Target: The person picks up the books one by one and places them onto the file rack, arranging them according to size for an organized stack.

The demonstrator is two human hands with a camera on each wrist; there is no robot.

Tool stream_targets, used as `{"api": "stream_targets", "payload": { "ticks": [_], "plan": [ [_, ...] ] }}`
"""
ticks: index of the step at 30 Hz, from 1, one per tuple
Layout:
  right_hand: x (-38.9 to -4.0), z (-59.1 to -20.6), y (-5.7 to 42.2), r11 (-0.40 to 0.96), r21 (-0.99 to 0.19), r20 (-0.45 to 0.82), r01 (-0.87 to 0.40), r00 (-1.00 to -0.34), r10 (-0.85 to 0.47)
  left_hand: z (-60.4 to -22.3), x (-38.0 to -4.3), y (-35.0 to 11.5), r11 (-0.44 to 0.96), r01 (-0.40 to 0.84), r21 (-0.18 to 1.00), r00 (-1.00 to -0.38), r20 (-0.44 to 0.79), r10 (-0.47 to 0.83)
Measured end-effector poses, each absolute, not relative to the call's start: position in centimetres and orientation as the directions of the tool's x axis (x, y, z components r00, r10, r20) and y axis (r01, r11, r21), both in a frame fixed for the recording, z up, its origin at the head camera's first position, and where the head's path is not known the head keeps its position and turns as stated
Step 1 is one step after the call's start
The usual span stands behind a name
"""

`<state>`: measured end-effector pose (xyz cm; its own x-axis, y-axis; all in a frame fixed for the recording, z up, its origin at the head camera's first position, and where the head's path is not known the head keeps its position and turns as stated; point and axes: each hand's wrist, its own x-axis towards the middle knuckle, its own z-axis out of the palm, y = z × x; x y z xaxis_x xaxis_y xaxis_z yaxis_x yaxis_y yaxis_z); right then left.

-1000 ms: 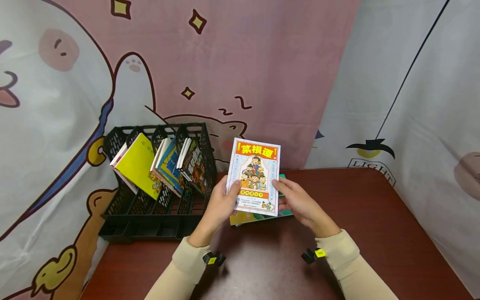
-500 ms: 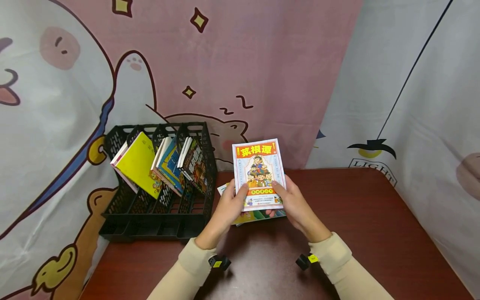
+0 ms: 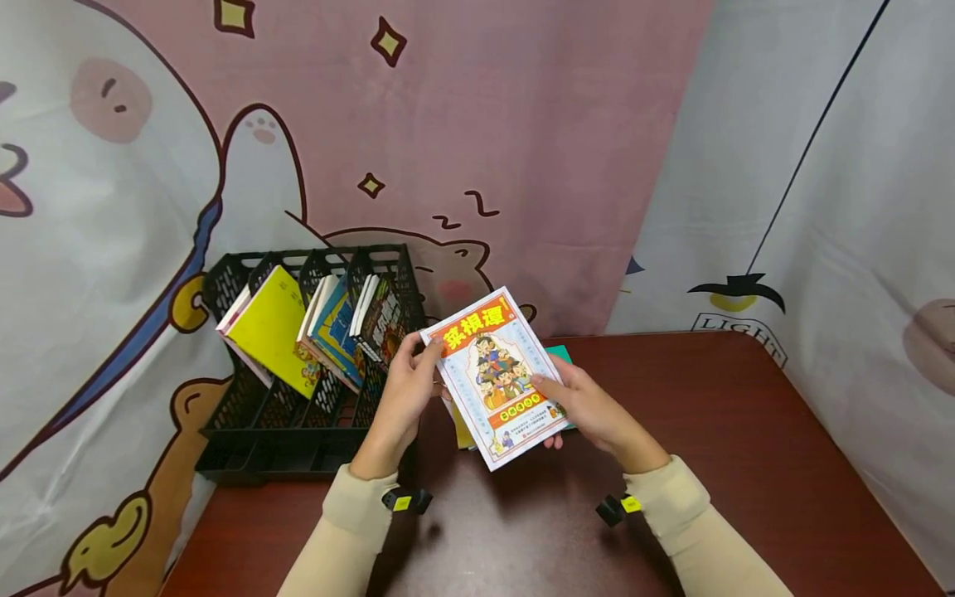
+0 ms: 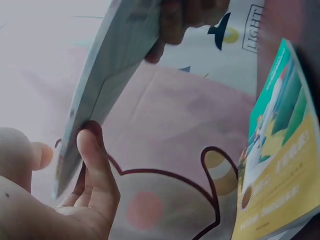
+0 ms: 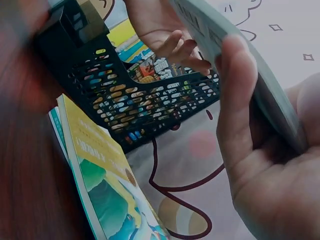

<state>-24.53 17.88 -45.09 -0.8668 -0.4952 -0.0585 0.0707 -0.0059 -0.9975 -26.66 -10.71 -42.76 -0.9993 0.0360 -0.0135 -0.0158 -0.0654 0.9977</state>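
Both hands hold a white book [image 3: 496,377] with an orange title band and a group of cartoon figures on its cover. It is raised above the table and tilted, its top leaning left in the head view. My left hand [image 3: 404,390] pinches the upper left corner, thumb on the cover and fingers behind. Along the lower right edge, my right hand [image 3: 597,406] grips it with the thumb on the front. Below lies a green and yellow book [image 4: 280,165], mostly hidden by the held one in the head view; the right wrist view shows another thin edge under it.
A black file rack [image 3: 298,435] with several compartments stands on the left of the brown table [image 3: 731,464]. Books lean inside it, among them a yellow book [image 3: 276,327], a blue book [image 3: 339,332] and a dark book [image 3: 390,323]. A printed curtain [image 3: 567,166] hangs behind.
The white book has turned from nearly upright to tilted left. My left hand has shifted from its lower left edge to the upper left corner; my right hand stays on the right side.
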Motion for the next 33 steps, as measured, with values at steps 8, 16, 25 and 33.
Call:
{"api": "stream_targets", "payload": {
  "ticks": [8, 16, 25, 33],
  "plan": [
    [-24.6, -45.3, 18.0, -0.002, -1.000, -0.015, 0.021, -0.793, -0.610, -42.9, -27.2, -11.4, -0.080, -0.084, 0.993, -0.992, -0.077, 0.096],
    [-24.9, -44.7, 18.1, 0.041, -0.999, -0.041, 0.020, -0.780, -0.624, -42.6, -26.9, -11.5, -0.063, -0.110, 0.992, -0.981, -0.098, 0.168],
    [-24.9, -45.2, 17.4, 0.117, -0.992, -0.104, 0.038, -0.764, -0.637, -41.6, -25.5, -11.4, 0.021, -0.034, 0.999, -0.999, -0.035, 0.008],
    [-24.8, -45.8, 15.3, 0.121, -0.991, -0.116, 0.051, -0.775, -0.621, -39.6, -23.5, -13.8, 0.053, 0.060, 0.997, -0.997, 0.063, -0.045]
  ]
}}
